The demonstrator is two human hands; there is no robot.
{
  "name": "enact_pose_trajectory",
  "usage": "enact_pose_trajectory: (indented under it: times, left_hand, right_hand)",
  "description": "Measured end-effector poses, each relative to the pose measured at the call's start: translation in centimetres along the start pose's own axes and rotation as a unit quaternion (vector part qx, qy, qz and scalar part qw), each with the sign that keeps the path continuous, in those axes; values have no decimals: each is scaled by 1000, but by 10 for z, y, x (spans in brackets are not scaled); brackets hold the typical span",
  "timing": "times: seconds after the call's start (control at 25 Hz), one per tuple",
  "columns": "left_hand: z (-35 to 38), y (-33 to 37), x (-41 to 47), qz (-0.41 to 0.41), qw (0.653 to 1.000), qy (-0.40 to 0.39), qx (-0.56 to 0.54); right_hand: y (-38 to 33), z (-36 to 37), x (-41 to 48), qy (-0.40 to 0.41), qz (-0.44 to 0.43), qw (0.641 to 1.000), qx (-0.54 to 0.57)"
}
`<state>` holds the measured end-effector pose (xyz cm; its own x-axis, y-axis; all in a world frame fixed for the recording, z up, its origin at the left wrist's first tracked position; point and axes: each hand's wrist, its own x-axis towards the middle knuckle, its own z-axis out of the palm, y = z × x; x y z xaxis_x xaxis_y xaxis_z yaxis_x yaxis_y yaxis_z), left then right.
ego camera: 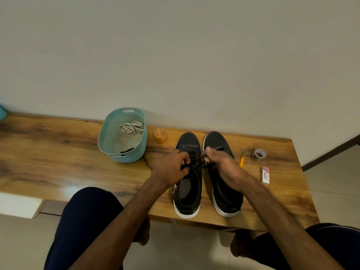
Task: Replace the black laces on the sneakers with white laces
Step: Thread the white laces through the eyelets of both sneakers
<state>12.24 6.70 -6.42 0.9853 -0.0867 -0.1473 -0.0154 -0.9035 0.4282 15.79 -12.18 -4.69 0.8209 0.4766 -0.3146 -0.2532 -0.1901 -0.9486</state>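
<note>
Two black sneakers with white soles stand side by side on the wooden table, toes toward the wall: the left sneaker (188,184) and the right sneaker (224,193). My left hand (172,168) pinches the black lace (192,159) on the left sneaker's eyelets. My right hand (222,164) lies across the gap between the shoes and pinches the same lace from the other side. White laces (131,128) lie coiled inside a teal basket (109,137) to the left; a black scrap lies at the basket's near end.
On the wooden table (68,152) sit a small orange jar (160,135), a yellow pencil (242,159), a tape roll (259,154) and an eraser packet (265,175) right of the shoes. My knees lie below the table's near edge. The wall is just behind.
</note>
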Motion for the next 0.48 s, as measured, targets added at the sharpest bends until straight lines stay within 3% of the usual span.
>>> enact_pose_trajectory:
  times: [0.08, 0.16, 0.32, 0.36, 0.4, 0.48]
  left_hand:
    - [-1, 0, 0, -6, 1000, -2, -15]
    - [-3, -1, 1, -12, 999, -10, -35]
    - [-8, -1, 0, -21, 998, -10, -53]
    - [-10, -1, 0, -23, 998, -11, -56]
    - [-10, -1, 0, -26, 997, -19, -71]
    - [-15, 2, -2, -56, 977, -60, -194]
  right_hand:
    - [-19, -20, -4, 39, -26, 995, 87]
    - [-30, -45, -7, 79, -44, 965, 248]
    - [-34, -96, -15, 211, -90, 840, 492]
    - [-33, -102, -16, 264, -84, 840, 467]
    - [-30, -104, -14, 322, -65, 868, 372]
    - [-19, -91, -5, 366, -5, 930, 39]
